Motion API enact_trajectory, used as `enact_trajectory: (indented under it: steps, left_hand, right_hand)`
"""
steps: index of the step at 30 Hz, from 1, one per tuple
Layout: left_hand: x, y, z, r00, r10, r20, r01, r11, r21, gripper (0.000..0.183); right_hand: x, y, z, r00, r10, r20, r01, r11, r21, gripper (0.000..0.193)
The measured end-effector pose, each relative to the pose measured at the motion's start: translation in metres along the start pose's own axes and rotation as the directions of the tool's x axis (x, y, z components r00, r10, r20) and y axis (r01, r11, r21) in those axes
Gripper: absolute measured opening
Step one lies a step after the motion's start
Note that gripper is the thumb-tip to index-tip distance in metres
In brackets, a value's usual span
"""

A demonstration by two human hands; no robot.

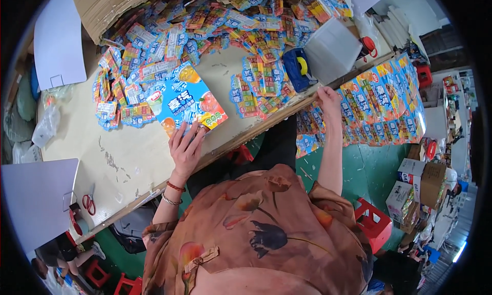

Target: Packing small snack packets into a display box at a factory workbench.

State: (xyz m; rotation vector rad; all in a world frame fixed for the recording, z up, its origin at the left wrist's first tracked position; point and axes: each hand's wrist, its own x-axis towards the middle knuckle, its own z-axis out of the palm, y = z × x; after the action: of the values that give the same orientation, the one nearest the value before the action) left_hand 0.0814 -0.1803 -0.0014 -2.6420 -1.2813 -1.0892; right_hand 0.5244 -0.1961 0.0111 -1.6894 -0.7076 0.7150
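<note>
A blue printed box or card stack (pixel 197 87) with fruit pictures lies flat on the table near its front edge. My left hand (pixel 187 147) rests on its near edge, fingers spread and stretched out. At the table's right front edge, my right hand (pixel 329 98) has its fingertips pinched together; what they hold, if anything, is too small to make out. Just beyond it stands a blue tape dispenser (pixel 298 69) with a yellow roll. Beside that hand, a large sheet of printed packaging (pixel 374 103) slopes away to the right.
Loose colourful packets (pixel 205 26) are heaped at the back, spilling from a cardboard box (pixel 105 11). A smaller packet pile (pixel 261 82) lies right of the blue box. A clear plastic bin (pixel 333 49) stands behind the dispenser. Red scissors (pixel 89 203) lie at the left corner; a red stool (pixel 371 224) stands on the floor.
</note>
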Motion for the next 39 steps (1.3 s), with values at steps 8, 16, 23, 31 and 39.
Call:
enact_trajectory:
  steps: [8,16,23,31,39]
  left_hand:
    - [0.008,0.011,0.005,0.999,-0.033,-0.018,0.034,0.999,0.009,0.032]
    - [0.011,0.014,0.006,0.997,-0.070,-0.043,0.069,0.997,-0.015,0.039]
    - [-0.005,0.004,0.017,0.986,-0.091,-0.141,0.063,0.979,-0.195,0.061]
    - [0.010,0.008,-0.006,0.991,-0.070,0.116,0.077,0.996,-0.052,0.052]
    - [0.025,0.014,-0.005,0.983,-0.162,0.089,0.171,0.980,-0.102,0.038]
  right_hand:
    - [-0.007,0.046,0.043,0.969,0.208,0.135,-0.239,0.641,0.729,0.014]
    - [-0.109,-0.043,0.122,0.785,0.186,0.590,-0.422,0.858,0.291,0.013]
    - [-0.173,-0.062,0.211,0.679,0.267,0.684,-0.486,0.862,0.146,0.022]
    - [-0.180,-0.037,0.206,0.693,0.287,0.661,-0.457,0.885,0.094,0.022]
    - [-0.170,-0.018,0.199,0.580,0.330,0.745,-0.573,0.815,0.085,0.017]
